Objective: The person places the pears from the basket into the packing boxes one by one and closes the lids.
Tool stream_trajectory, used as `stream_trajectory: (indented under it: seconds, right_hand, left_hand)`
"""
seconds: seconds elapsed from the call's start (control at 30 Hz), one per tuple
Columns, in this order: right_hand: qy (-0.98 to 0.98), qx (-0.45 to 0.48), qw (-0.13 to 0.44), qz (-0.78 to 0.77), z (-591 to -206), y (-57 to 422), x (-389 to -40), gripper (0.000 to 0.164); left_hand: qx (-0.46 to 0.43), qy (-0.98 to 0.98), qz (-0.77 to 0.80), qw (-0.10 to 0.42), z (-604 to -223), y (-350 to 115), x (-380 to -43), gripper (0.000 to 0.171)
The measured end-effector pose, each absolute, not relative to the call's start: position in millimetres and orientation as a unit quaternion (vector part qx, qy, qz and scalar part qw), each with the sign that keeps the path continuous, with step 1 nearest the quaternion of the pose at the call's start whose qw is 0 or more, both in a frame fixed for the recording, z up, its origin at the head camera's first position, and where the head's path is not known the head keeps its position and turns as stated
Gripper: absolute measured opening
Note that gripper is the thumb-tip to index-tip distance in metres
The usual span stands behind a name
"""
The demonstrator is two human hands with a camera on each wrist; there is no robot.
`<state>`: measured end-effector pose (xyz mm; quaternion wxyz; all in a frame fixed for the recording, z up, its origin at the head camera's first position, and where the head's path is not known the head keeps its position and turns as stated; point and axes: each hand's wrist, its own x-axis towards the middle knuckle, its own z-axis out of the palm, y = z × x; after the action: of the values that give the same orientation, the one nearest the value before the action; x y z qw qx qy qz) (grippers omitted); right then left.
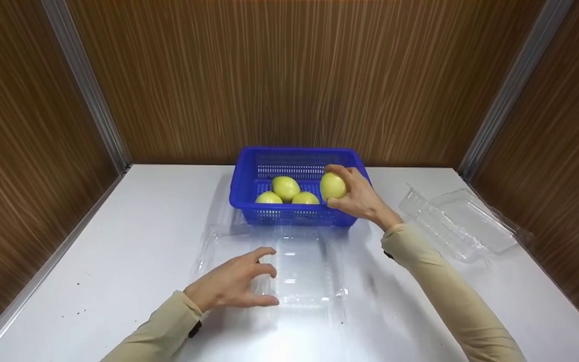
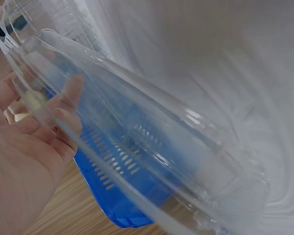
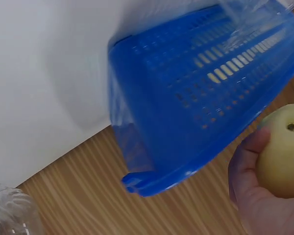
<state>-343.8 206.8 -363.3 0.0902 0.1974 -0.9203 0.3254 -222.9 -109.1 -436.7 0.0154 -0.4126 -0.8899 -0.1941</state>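
Note:
My right hand (image 1: pixel 362 198) grips a pale yellow-green pear (image 1: pixel 333 186) above the right side of the blue basket (image 1: pixel 294 149). In the right wrist view the thumb curves round this pear (image 3: pixel 284 152), whose dimpled end shows. Three more pears, including one at the back (image 1: pixel 285 188), lie inside the basket. A clear plastic clamshell box (image 1: pixel 304 271) lies on the table in front of it. My left hand (image 1: pixel 231 281) is over the box's left part, thumb and fingers spread apart. The left wrist view shows some fingers (image 2: pixel 71 93) through the clear plastic (image 2: pixel 137 107).
More clear plastic boxes (image 1: pixel 463 221) lie on the right side of the white table (image 1: pixel 118 241). Wood-patterned panels (image 1: pixel 289 75) stand behind the table and along both sides. A few dark specks dot the tabletop at left.

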Motion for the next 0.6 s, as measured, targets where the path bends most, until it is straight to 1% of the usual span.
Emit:
stream_trajectory:
  seconds: [0.33,0.47,0.6]
  right_hand:
    - [-0.905,0.291,0.06,0.304,-370.7,195.2,-316.5,0.062]
    - [-0.902,0.326,0.033,0.282,-379.2,193.8,-306.5,0.065]
    - [-0.896,0.356,-0.005,0.265,-391.3,193.6,-296.4,0.071]
  left_hand:
    - [-0.411,-0.887,-0.211,0.019,-435.8,-108.7,-223.7,0.055]
    - [-0.412,-0.886,-0.211,0.022,-437.5,-109.2,-222.9,0.056]
    - [-0.419,-0.883,-0.21,0.032,-439.7,-109.6,-222.2,0.054]
